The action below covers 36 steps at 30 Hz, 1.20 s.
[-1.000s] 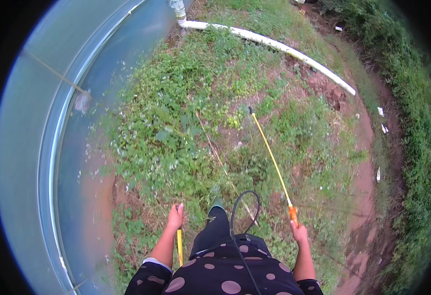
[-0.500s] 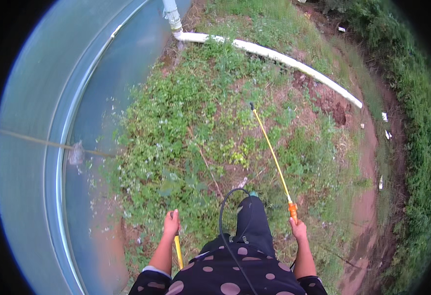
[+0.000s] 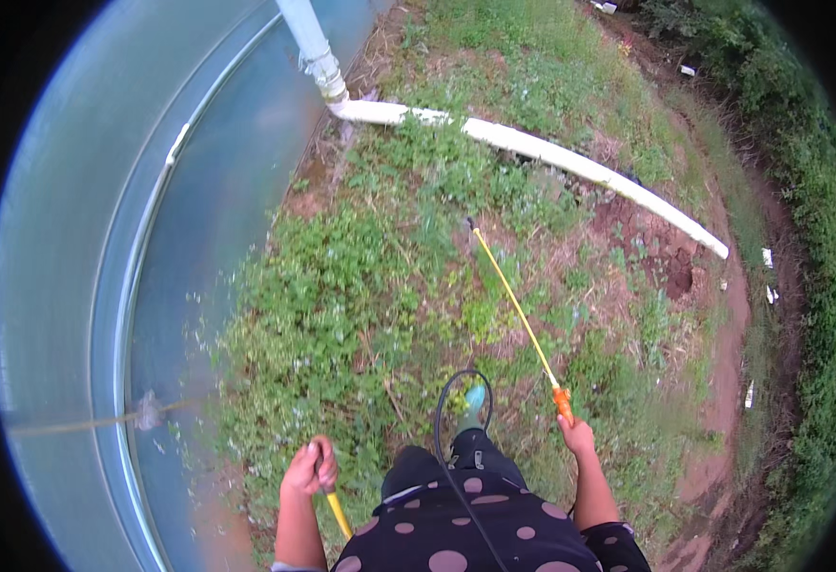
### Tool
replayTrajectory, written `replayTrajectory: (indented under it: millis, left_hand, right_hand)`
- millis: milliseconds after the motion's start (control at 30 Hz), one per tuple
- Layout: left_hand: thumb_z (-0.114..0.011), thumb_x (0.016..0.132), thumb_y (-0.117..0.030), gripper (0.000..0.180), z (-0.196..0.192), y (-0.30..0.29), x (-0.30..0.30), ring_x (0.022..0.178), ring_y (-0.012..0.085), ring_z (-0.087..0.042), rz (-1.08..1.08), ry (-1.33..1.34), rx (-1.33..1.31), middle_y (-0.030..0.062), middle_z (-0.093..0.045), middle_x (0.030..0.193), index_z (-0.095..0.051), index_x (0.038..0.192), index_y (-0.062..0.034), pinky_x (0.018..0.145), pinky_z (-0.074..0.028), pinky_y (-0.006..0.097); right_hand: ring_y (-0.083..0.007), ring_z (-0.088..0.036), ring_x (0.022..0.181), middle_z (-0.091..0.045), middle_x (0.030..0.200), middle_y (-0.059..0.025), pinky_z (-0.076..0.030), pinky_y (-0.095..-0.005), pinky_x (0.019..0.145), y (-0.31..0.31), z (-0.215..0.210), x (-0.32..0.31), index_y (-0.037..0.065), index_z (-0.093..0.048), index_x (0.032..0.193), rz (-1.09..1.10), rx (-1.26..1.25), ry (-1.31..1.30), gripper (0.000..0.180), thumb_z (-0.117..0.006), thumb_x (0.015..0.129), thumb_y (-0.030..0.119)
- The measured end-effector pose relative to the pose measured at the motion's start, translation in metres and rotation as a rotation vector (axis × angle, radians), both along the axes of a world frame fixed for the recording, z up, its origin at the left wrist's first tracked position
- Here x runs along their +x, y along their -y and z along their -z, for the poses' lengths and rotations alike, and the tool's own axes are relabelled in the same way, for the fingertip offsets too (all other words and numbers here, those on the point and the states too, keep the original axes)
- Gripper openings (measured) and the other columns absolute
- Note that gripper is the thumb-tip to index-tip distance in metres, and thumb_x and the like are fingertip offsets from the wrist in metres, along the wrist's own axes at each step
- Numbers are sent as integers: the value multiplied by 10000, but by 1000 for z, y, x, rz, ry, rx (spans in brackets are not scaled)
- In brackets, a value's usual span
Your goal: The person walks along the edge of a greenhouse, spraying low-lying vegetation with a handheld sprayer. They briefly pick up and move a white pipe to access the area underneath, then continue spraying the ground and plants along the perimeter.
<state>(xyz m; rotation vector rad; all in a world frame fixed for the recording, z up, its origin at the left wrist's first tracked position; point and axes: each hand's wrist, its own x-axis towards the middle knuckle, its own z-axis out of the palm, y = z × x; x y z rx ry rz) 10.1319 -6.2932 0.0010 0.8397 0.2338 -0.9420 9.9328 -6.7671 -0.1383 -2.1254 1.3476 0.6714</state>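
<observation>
On a weedy strip of ground beside a curved, translucent plastic wall [image 3: 84,286], a person stands seen from above, both forearms coming up from the lower edge; the right hand [image 3: 578,437] is raised forward at the right, fingers clamped round the orange grip of a long yellow spray lance [image 3: 515,310]; the left hand [image 3: 309,467] sits lower at the left, fist closed on a short yellow lever [image 3: 339,513] that slants down toward the body.

The lance is thin and straight (a slim rod, no thicker than a cane by the look of it); it runs from the orange handle up and to the left over the weeds [image 3: 341,305], and its dark tip hangs above the greenery near the middle of the view; whether it touches the plants cannot be told. A black hose [image 3: 446,410] loops from the person's front, arching up over the grass and back down onto a dark dotted garment [image 3: 465,534].

Farther off, a white pipe [image 3: 570,162] lies across the ground, joining an upright pale pipe [image 3: 308,43] by the plastic wall; bare red soil [image 3: 723,400] runs along the right.
</observation>
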Motion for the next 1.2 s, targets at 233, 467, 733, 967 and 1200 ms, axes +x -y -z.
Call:
replayTrajectory:
  millis: [233,467,733,967,1200]
  left_hand:
    - [-589,749,-283,355,-52,49,106,423,202,-509,137,91,-313,138,-550,606,-504,846,48,396,-411,306]
    - [-570,755,-311,316,-7,143,259,783,178,-554,317,381,757,88,-590,824,-581,883,-22,709,-442,301]
    - [-538,711,-400,307,35,208,423,890,228,-544,503,638,1313,53,-556,936,-612,898,-168,770,-420,313]
    - [-474,712,-431,336,91,253,523,729,224,-589,561,352,1466,48,-614,746,-610,889,-181,699,-447,319]
    - [-434,718,-469,413,76,345,632,632,192,-599,701,220,1568,38,-609,633,-584,914,-138,630,-452,334]
  right_hand:
    - [-368,-558,800,-580,800,-226,-432,-424,698,75,-30,150,18,-566,832,-69,-38,27,528,-481,742,532]
    - [-360,-564,784,-582,784,-220,-436,-421,688,109,-16,281,18,-561,849,-84,-8,17,511,-480,754,514]
    - [-368,-565,753,-582,767,-219,-438,-431,666,146,-60,416,27,-555,867,-139,8,13,496,-480,757,505]
    - [-370,-564,769,-588,791,-209,-435,-447,693,180,-74,532,65,-541,883,-183,56,-37,498,-450,756,538]
    - [-376,-560,755,-582,751,-215,-435,-424,666,282,-62,624,28,-567,855,-39,-5,52,489,-488,755,501]
